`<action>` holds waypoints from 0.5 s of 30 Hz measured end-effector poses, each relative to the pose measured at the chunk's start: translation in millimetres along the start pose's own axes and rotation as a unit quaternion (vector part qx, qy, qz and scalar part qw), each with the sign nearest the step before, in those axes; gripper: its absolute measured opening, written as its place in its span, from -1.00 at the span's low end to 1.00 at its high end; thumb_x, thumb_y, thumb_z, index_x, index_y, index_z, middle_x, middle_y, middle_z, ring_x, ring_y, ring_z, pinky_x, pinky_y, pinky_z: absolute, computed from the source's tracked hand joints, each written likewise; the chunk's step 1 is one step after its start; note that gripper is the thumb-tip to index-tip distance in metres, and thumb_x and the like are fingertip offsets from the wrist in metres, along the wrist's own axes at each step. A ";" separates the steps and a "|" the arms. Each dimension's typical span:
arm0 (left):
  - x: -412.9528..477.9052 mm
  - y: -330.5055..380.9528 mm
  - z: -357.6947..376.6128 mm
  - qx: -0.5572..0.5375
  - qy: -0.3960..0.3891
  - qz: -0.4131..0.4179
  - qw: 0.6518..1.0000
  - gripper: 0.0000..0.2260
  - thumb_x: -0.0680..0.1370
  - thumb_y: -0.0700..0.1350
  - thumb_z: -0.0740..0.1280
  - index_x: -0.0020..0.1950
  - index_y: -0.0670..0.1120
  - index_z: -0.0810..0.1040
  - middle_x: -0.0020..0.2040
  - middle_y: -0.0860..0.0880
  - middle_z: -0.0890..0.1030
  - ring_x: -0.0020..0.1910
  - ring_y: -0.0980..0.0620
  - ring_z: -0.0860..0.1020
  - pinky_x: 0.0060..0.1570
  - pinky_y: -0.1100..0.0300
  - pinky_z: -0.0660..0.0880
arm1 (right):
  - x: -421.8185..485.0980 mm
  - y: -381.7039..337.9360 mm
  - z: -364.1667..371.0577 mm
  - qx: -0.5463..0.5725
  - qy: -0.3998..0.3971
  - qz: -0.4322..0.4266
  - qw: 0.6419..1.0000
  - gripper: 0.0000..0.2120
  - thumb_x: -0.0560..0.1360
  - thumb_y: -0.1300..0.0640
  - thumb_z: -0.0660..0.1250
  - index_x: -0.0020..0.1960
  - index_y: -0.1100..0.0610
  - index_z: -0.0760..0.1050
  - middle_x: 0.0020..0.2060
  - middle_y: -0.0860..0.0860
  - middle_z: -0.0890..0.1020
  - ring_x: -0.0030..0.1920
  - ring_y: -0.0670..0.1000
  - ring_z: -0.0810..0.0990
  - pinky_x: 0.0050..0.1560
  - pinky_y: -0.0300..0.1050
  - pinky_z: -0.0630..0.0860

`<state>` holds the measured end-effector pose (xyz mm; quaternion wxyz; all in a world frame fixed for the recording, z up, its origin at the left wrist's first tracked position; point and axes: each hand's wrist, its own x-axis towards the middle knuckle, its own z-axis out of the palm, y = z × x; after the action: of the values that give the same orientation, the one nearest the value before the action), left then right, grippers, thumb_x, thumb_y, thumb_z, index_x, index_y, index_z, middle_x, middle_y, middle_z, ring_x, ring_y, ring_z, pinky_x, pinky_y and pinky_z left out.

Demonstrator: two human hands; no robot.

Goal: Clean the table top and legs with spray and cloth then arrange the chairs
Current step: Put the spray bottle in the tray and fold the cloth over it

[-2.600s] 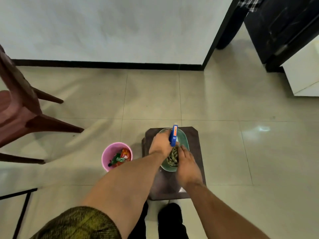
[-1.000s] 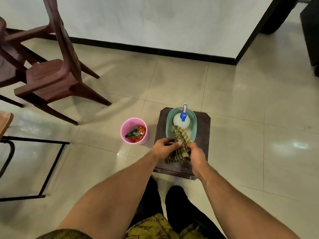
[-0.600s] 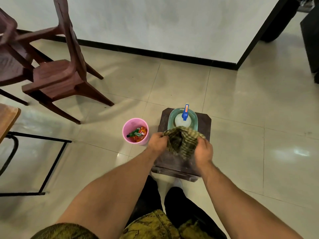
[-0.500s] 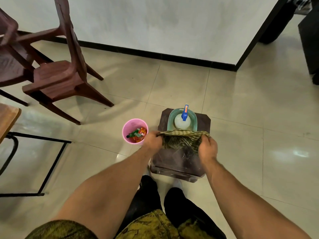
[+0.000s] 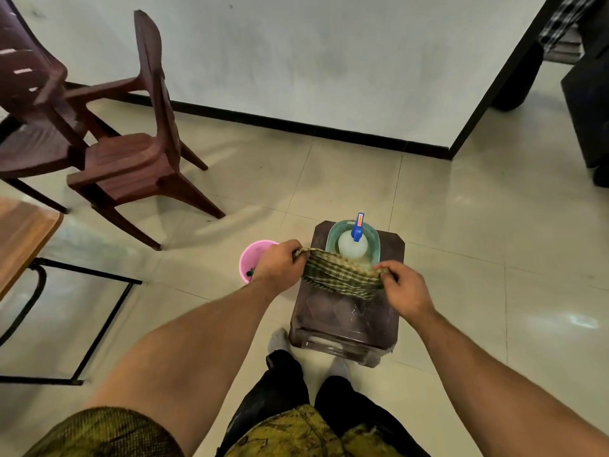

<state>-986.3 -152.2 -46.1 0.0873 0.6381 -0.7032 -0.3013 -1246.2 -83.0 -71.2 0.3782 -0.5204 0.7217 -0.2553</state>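
Here, at our nine o'clock, sits the wooden table corner, with two brown chairs at ten o'clock. The pink bin stands just beside the dark stool, on its nine o'clock side. Our left hand pinches one end of the checked cloth (stretched out, sagging in the middle) above the stool. At the cloth's twelve o'clock the spray bottle stands in a teal basket. Our right hand pinches the other end.
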 end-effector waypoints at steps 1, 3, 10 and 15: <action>-1.0 -1.6 -1.1 0.010 -0.007 0.007 1.000 -0.84 0.64 -0.01 0.26 -0.08 -0.03 0.54 -0.27 0.06 0.55 -0.19 -0.04 0.57 -0.17 0.15 0.44 | -1.9 2.3 1.4 -0.017 0.006 -0.009 1.000 -0.74 0.58 0.27 0.28 0.01 -0.05 0.65 0.08 -0.01 0.65 0.13 0.03 0.60 0.19 -0.19 0.44; -3.6 -4.8 -3.9 0.032 -0.019 0.021 0.999 -0.84 0.65 0.02 0.26 -0.09 0.01 0.50 -0.25 0.08 0.53 -0.20 -0.01 0.53 -0.18 0.15 0.42 | -4.6 3.4 3.2 -0.019 0.063 -0.009 0.998 -0.78 0.56 0.28 0.31 0.02 0.05 0.67 0.21 0.05 0.57 0.27 0.04 0.52 0.32 -0.22 0.33; -10.9 -10.9 -2.9 0.045 -0.044 -0.014 0.998 -0.81 0.66 0.00 0.26 0.05 -0.09 0.59 -0.12 -0.02 0.62 -0.05 -0.12 0.60 -0.03 0.05 0.56 | -14.1 -30.1 5.5 0.170 0.112 0.012 0.979 -0.80 0.62 0.29 0.26 0.03 0.05 0.59 -0.06 0.00 0.66 -0.07 -0.19 0.60 -0.11 -0.43 0.52; -19.8 17.9 -6.5 -0.058 -0.162 0.042 0.984 -0.26 0.39 0.12 0.59 0.46 -0.06 0.38 0.26 0.04 0.59 0.21 0.09 0.52 0.30 0.11 0.47 | -9.9 -52.4 11.9 0.035 -0.002 -0.084 0.996 -0.82 0.57 0.17 0.36 0.14 0.02 0.64 -0.05 -0.13 0.68 -0.02 -0.16 0.63 0.04 -0.30 0.52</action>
<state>-994.8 -135.3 -26.1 0.0217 0.5442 -0.7158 -0.4370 -1205.5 -90.5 -35.4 0.3747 -0.5662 0.6653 -0.3106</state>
